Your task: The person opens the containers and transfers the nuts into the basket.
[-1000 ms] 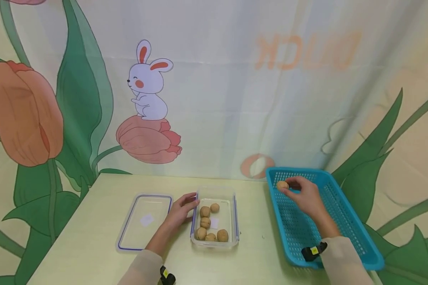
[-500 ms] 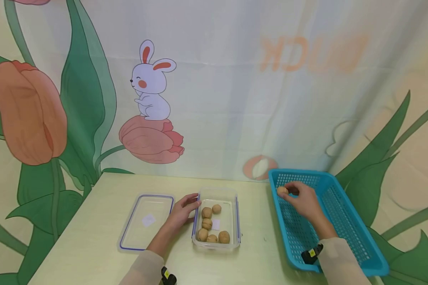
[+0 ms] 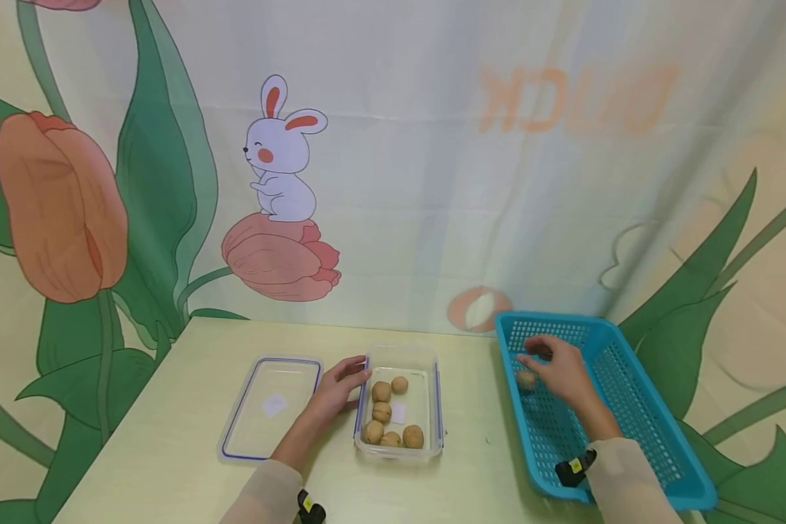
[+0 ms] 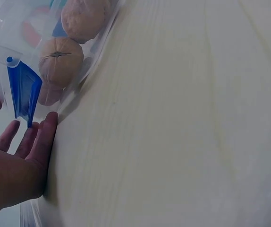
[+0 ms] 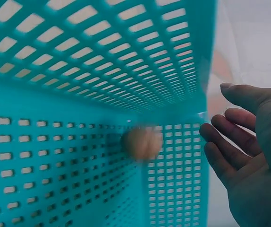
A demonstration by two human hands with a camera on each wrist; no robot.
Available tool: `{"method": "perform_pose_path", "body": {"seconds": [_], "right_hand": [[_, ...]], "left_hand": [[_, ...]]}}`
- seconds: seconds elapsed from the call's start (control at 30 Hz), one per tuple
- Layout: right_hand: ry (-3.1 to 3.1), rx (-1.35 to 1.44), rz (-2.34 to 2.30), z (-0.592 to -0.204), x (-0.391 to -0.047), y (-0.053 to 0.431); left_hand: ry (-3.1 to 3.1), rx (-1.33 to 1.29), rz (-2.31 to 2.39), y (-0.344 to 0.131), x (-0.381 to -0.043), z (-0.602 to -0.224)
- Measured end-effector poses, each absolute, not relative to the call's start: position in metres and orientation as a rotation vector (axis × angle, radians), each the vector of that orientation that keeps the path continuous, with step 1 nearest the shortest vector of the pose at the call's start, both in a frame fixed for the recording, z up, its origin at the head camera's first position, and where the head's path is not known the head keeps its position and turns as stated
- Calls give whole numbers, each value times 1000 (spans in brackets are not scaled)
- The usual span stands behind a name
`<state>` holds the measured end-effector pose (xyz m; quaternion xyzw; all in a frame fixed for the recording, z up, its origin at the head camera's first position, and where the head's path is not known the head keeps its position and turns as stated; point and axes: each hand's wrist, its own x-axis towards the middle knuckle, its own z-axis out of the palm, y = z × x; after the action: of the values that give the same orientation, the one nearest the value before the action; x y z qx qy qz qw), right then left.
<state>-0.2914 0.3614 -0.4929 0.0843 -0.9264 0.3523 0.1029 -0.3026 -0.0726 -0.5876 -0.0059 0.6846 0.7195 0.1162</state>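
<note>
My right hand (image 3: pixel 559 370) is over the blue plastic basket (image 3: pixel 655 393), its thumb and fingers parted with nothing between them. Below the fingertips a walnut (image 3: pixel 526 380) is inside the basket; it looks blurred in the right wrist view (image 5: pixel 142 143), apart from the hand. At the left side of a clear plastic box (image 3: pixel 402 453), my left hand (image 3: pixel 334 391) touches the wall with extended fingers. Several walnuts (image 3: pixel 381 391) lie in that box, mostly along its left and near sides. The left wrist view shows the fingertips beside the box's blue clip (image 4: pixel 24 90).
A clear lid with a blue seal (image 3: pixel 271 407) lies flat on the pale table (image 3: pixel 170 437), left of the box. Behind the table hangs a printed curtain (image 3: pixel 393 182) with a rabbit and tulips. The basket stands at the table's right side.
The walnut was pinched in my right hand in the earlier frames. Now the fingers have let go and it is lower, in the basket. My left hand stays at the box.
</note>
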Motion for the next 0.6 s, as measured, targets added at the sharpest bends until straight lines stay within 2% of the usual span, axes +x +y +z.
{"method": "perform_pose_path", "body": {"seconds": [0.3,0.47,0.6], "right_hand": [[-2651,386,1070,-446,-280,336],[-2521,475,1079,-425,-273,297],[-2452,535,1110,-424,-268,259]], "left_hand": [[2011,-29,2105,-73,-302,-589],[2013,-38,2097,-73,-304,-590],[2008,-40,2096,-73,-305,-591]]}}
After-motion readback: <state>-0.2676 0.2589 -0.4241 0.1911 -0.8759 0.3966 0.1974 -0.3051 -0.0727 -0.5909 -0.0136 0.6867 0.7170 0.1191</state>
